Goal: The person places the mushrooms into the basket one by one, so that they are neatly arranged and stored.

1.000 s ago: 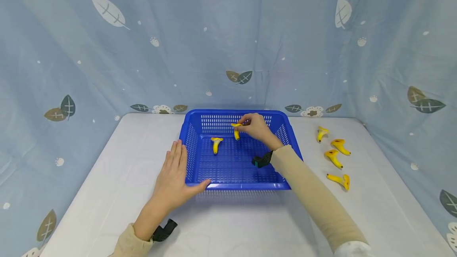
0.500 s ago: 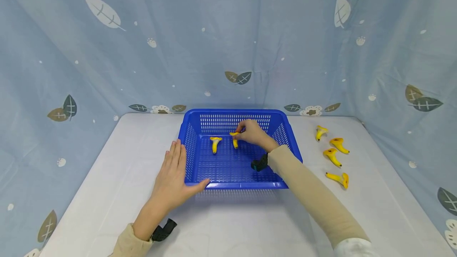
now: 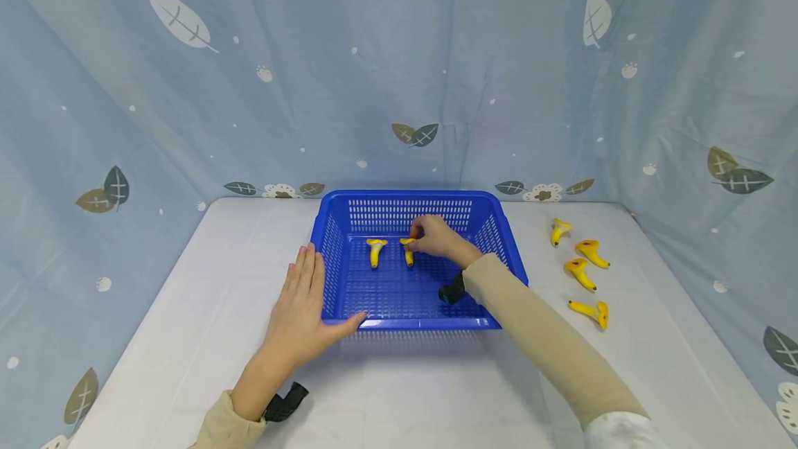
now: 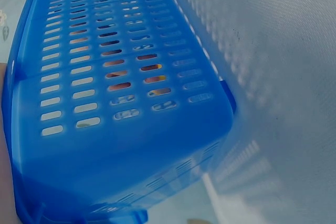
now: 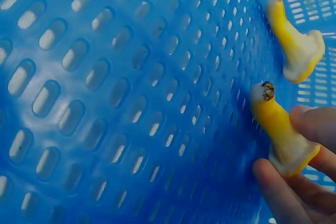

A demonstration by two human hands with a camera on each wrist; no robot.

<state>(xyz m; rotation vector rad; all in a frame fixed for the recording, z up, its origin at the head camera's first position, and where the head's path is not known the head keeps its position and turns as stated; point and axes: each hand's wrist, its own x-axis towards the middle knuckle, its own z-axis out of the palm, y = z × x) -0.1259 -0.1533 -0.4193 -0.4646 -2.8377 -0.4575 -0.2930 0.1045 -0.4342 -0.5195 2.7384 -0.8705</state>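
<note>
A blue plastic basket (image 3: 430,324) with slotted walls stands on the white table. Inside it, my right hand (image 3: 436,235) pinches a yellow mushroom (image 5: 283,137) by its flared pale cap, its dark-tipped stem close over the basket floor. A second yellow mushroom (image 3: 375,253) lies to the left of it on the floor, also seen in the right wrist view. My left hand (image 3: 302,310) rests on the basket's front left corner, fingers straight along the left rim and thumb on the front rim. Basket slots fill most of the left wrist view.
Several more yellow mushrooms lie on the table right of the basket, among them an upper one (image 3: 560,231) and a lower one (image 3: 591,312). A blue leaf-patterned curtain (image 3: 280,89) hangs behind the table (image 3: 218,276).
My right hand has lowered the mushroom from near the back wall toward the basket floor, coming slightly nearer and left. The left hand has stayed at the corner.
</note>
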